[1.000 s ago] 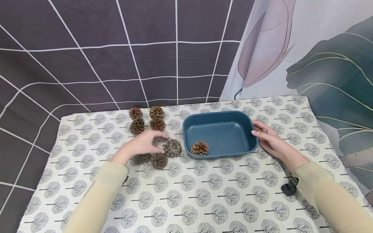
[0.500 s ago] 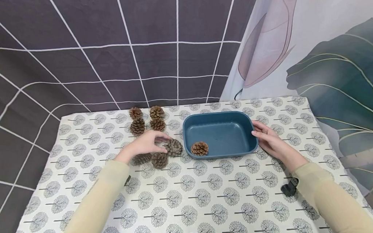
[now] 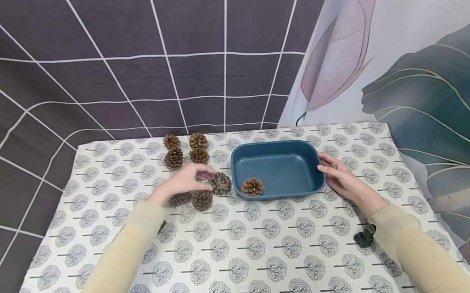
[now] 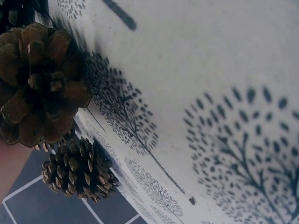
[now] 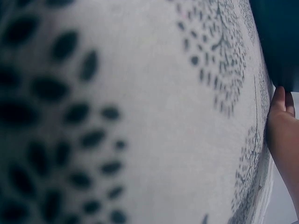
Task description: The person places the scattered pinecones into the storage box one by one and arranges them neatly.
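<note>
My left hand [image 3: 185, 179] reaches over the left side of the table, thumb and fingers bent round the left side of a grey-brown pine cone [image 3: 221, 183]. That cone lies just left of a dark blue rectangular tub [image 3: 282, 194]. Inside the tub, at its front left corner, lies a browner pine cone [image 3: 252, 187]. My right hand [image 3: 343, 179] rests against the tub's right end, with fairly straight fingers along the outer wall and the thumb tip at the rim. In the left wrist view a large pine cone [image 4: 42, 88] hides most of the hand.
Beneath the left hand lie another pine cone [image 3: 202, 200] and a partly hidden one [image 3: 180, 199]. Several more, such as this upright pine cone [image 3: 174, 159], stand behind it. A tree-print cloth [image 3: 235, 257] covers the table, with a dark checked curtain [image 3: 196, 76] behind.
My left hand has shifted slightly right, and the grey-brown pine cone has moved a little with it toward the tub. The right hand and the tub have stayed in place.
</note>
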